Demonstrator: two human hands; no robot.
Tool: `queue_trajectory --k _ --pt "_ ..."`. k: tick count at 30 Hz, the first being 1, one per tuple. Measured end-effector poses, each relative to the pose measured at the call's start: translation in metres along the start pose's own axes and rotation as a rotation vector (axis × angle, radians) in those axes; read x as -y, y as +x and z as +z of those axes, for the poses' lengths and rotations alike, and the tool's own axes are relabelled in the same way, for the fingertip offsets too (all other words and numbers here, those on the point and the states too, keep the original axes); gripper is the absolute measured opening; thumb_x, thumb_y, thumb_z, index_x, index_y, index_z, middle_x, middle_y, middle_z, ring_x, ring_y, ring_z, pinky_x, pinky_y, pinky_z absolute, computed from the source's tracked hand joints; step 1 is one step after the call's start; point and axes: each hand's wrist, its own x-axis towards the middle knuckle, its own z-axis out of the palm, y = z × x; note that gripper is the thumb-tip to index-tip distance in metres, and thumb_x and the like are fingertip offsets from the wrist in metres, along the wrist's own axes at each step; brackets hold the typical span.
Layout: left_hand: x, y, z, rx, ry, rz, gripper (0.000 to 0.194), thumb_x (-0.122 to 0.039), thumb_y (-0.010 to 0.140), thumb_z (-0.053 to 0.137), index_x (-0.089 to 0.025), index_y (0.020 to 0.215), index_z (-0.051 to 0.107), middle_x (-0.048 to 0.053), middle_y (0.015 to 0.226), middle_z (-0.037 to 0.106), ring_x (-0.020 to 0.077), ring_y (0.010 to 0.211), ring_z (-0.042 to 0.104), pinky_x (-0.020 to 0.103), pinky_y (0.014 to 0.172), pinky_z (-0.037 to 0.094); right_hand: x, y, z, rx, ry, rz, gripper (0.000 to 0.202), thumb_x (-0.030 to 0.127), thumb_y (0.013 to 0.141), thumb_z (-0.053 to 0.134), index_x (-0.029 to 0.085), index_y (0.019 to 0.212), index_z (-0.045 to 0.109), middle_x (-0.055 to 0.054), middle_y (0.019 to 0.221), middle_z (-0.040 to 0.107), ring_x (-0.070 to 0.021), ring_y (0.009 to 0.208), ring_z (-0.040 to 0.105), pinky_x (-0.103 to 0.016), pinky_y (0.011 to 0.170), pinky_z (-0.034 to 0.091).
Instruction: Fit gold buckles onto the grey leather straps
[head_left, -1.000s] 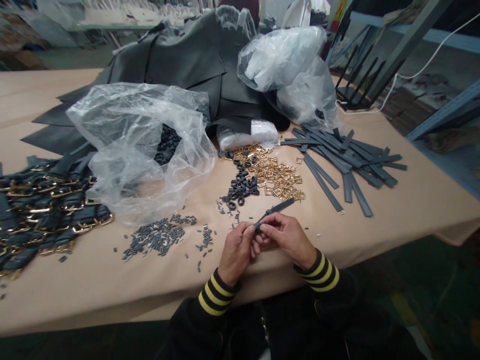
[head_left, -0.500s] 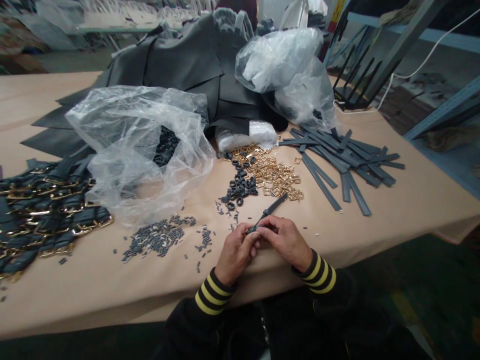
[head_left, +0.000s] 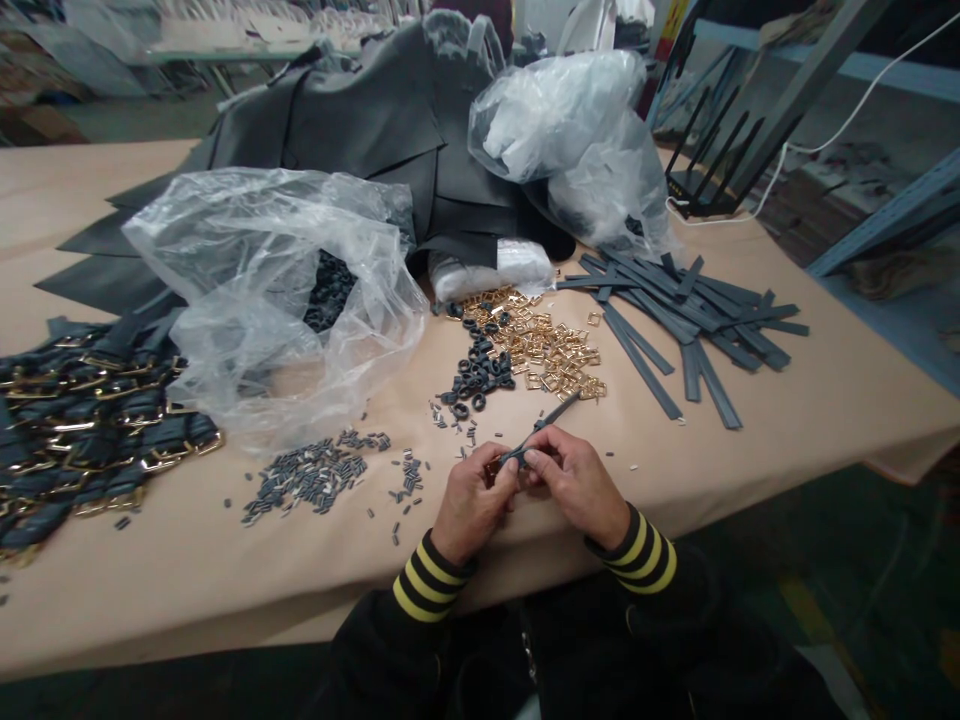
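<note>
Dark grey, leather-like material formed the slender strap held in both hands. Head view: the strap's long axis ran obliquely, from the near end between the fingertips, away from the body and toward the right. The left hand was closed, pinching the near end between thumb and fingers; a gold-coloured glint showed at its fingertips, too small to identify. The right hand was likewise closed, gripping the strap just beside the left thumb. The free length projected past the right hand's fingers, so that this hand was the nearer to the far tip; the left lay at the opposite end. A small dark band encircled the strap just beyond the grip. The far tip pointed toward the heap of gold-coloured buckles; whether it touched them could not be told. Dark loops lay beyond the hands, left of the buckles, and loose dark strips lay to the right. Small grey pieces were scattered left of the left hand on the tan table covering, with finished-looking buckled straps farther left.
</note>
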Motion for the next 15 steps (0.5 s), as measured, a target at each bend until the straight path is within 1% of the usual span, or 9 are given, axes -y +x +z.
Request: queue_trajectory --k 2,5,7,8,9,10,11,13,15 --pt "0.001 0.001 -0.001 -0.052 0.046 0.036 0.018 -0.034 0.076 0.050 -0.016 0.075 0.056 -0.005 0.050 0.049 0.0077 0.041 0.042 0.018 0.041 0.033 0.003 0.001 -0.003 0.004 -0.064 -0.036 0.010 0.022 0.081 0.046 0.016 0.076 0.053 0.002 0.059 0.054 -0.0103 0.053 0.052 -0.021 0.053 0.041" --pt "0.005 0.001 -0.004 -0.083 0.058 0.050 0.019 -0.035 0.076 0.051 -0.016 0.072 0.054 -0.006 0.050 0.046 0.0073 0.042 0.039 0.019 0.043 0.031 0.012 0.004 -0.020 -0.014 -0.279 -0.193 0.010 0.023 0.080 0.049 0.016 0.076 0.056 0.001 0.062 0.055 -0.0109 0.055 0.051 -0.022 0.055 0.040" --pt "0.008 0.001 -0.007 -0.061 0.031 0.027 0.021 -0.036 0.076 0.050 -0.016 0.072 0.053 -0.006 0.048 0.045 0.0068 0.040 0.037 0.019 0.042 0.030 0.019 0.009 -0.037 -0.061 -0.427 -0.326 0.012 0.024 0.080 0.051 0.015 0.083 0.058 -0.003 0.074 0.059 -0.0136 0.067 0.053 -0.025 0.064 0.041" --pt "0.009 0.001 -0.008 -0.047 0.020 0.017 0.021 -0.037 0.076 0.050 -0.016 0.073 0.053 -0.006 0.047 0.045 0.0066 0.040 0.036 0.019 0.042 0.029 0.021 0.012 -0.047 -0.070 -0.502 -0.386 0.016 0.026 0.080 0.052 0.015 0.089 0.058 -0.006 0.084 0.060 -0.0159 0.076 0.054 -0.027 0.071 0.041" --pt "0.009 0.001 -0.009 -0.033 0.011 0.010 0.022 -0.037 0.076 0.050 -0.016 0.073 0.052 -0.006 0.048 0.045 0.0065 0.039 0.036 0.019 0.042 0.029 0.023 0.016 -0.056 -0.050 -0.581 -0.428 0.022 0.028 0.079 0.053 0.014 0.095 0.057 -0.009 0.093 0.060 -0.0185 0.086 0.053 -0.030 0.076 0.040" --pt "0.009 0.001 -0.011 -0.016 0.005 0.005 0.022 -0.038 0.076 0.050 -0.015 0.072 0.052 -0.006 0.048 0.045 0.0063 0.039 0.036 0.019 0.042 0.029 0.025 0.019 -0.064 0.018 -0.660 -0.433 0.026 0.031 0.078 0.054 0.014 0.098 0.057 -0.010 0.097 0.060 -0.0202 0.090 0.053 -0.031 0.078 0.039" --pt "0.008 0.002 -0.012 0.005 -0.002 0.004 0.023 -0.038 0.076 0.050 -0.015 0.072 0.052 -0.006 0.048 0.046 0.0062 0.040 0.036 0.019 0.042 0.029 0.026 0.023 -0.071 0.120 -0.733 -0.408 0.027 0.033 0.078 0.054 0.015 0.098 0.058 -0.010 0.095 0.061 -0.0209 0.088 0.054 -0.031 0.076 0.039" --pt "0.005 0.002 -0.014 0.056 -0.011 0.005 0.023 -0.038 0.076 0.051 -0.015 0.071 0.051 -0.005 0.050 0.047 0.0063 0.041 0.037 0.019 0.043 0.029 0.028 0.027 -0.081 0.362 -0.847 -0.300 0.025 0.036 0.079 0.052 0.016 0.090 0.062 -0.008 0.080 0.064 -0.0192 0.074 0.056 -0.028 0.064 0.039" --pt "0.002 0.004 -0.016 0.107 -0.003 0.005 0.023 -0.037 0.076 0.051 -0.015 0.071 0.052 -0.005 0.051 0.047 0.0065 0.043 0.037 0.019 0.044 0.029 0.030 0.028 -0.083 0.530 -0.911 -0.223 0.024 0.035 0.081 0.047 0.017 0.081 0.063 -0.005 0.067 0.062 -0.0165 0.061 0.055 -0.025 0.054 0.034"
